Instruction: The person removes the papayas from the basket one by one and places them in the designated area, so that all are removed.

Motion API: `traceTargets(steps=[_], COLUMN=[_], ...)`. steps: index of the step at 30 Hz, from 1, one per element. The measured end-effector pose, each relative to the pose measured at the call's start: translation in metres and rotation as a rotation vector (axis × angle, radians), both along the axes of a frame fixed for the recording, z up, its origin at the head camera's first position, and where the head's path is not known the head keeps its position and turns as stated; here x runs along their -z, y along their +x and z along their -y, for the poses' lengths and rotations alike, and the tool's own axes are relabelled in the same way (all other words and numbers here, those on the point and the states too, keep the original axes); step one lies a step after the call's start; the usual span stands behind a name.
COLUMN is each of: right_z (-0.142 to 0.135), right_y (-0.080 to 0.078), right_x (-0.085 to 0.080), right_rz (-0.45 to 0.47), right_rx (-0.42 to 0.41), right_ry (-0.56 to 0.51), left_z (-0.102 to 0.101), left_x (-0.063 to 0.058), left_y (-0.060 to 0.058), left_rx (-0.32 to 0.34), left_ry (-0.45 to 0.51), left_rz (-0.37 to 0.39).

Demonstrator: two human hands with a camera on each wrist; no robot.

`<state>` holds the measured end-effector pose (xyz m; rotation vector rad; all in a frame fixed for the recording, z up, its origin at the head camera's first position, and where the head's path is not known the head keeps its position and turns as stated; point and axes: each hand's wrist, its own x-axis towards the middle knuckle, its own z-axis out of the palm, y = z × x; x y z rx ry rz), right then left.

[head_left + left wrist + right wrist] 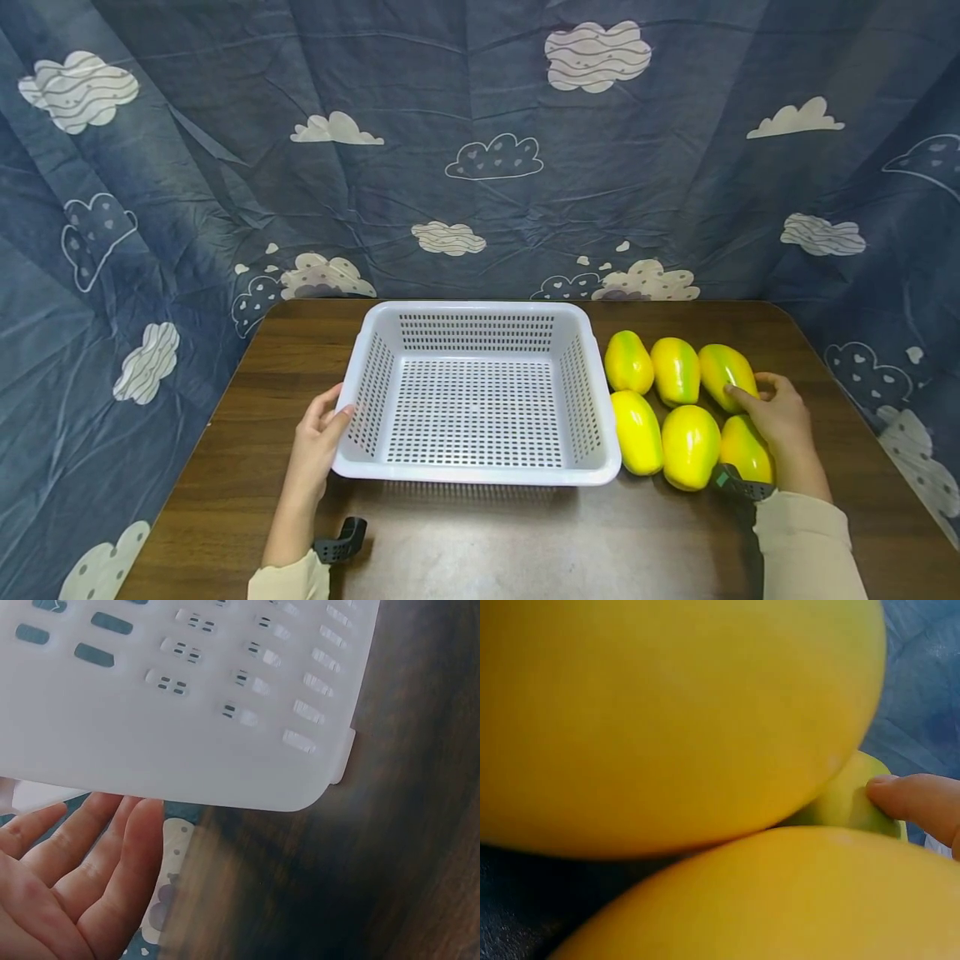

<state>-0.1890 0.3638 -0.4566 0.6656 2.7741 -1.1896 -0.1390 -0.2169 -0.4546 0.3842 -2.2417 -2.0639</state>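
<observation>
A white perforated plastic basket (476, 417) stands on the table with nothing inside. My left hand (318, 433) holds its left side, thumb over the rim and fingers on the outside. In the left wrist view the fingers (139, 855) reach to the edge of the basket (150, 742). To the right of the basket, several glossy yellow-green mangoes lie in two rows. My right hand (780, 417) grips the back-row mango at the far right (726, 375), its thumb on top. Close below lies the front-right mango (746, 450), partly hidden by the wrist. Two mangoes fill most of the right wrist view.
Other mangoes lie near the basket's right wall, among them a front-left one (637, 433) and a front-middle one (690, 446). The brown wooden table (480, 542) ends at a dark blue cloud-patterned curtain (480, 208). Black wrist mounts (341, 542) sit at both wrists.
</observation>
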Motion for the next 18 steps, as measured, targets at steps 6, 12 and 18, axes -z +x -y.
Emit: traceTargets(steps=[6, 12, 18], right_z=[0.000, 0.001, 0.009], right_y=[0.001, 0.006, 0.013], right_x=[-0.002, -0.005, -0.022], right_rz=[0.016, -0.030, -0.185], right_rx=[-0.041, -0.027, -0.034], right_ry=[-0.004, 0.040, 0.102], left_z=[0.000, 0.000, 0.000], left_x=[-0.004, -0.004, -0.011], left_y=[0.001, 0.006, 0.011], left_rx=[-0.006, -0.140, -0.293], left_ry=[-0.058, -0.448, -0.918], left_rz=[-0.031, -0.267, -0.565])
